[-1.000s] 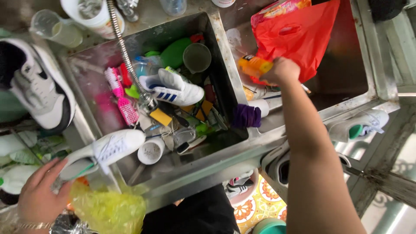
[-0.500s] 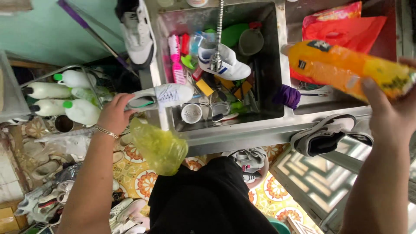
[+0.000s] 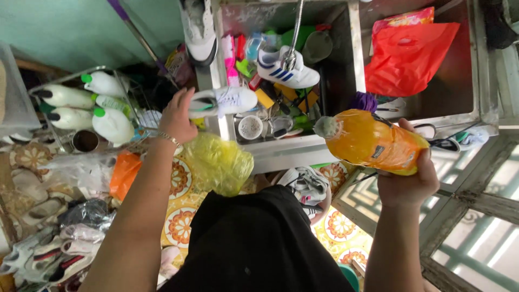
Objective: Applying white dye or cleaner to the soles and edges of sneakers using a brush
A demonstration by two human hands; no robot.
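Two hands busy: right hand point(image 3: 408, 184) is wrapped around an orange bottle point(image 3: 370, 141), lying sideways in a clear bag, held out in front of the steel sink point(image 3: 354, 48). Left hand point(image 3: 177, 114) grips a white sneaker point(image 3: 224, 101) at the sink's left rim, with a yellow plastic bag point(image 3: 219, 163) hanging below it.

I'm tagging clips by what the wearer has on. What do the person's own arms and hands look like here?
Both arms are bare up to where they leave the frame, with no sleeves showing. The left hand has no glove; a thin, beaded silver-coloured bracelet circles its wrist. The right hand is also ungloved, with no bracelet or watch in view. I can't make out any rings.
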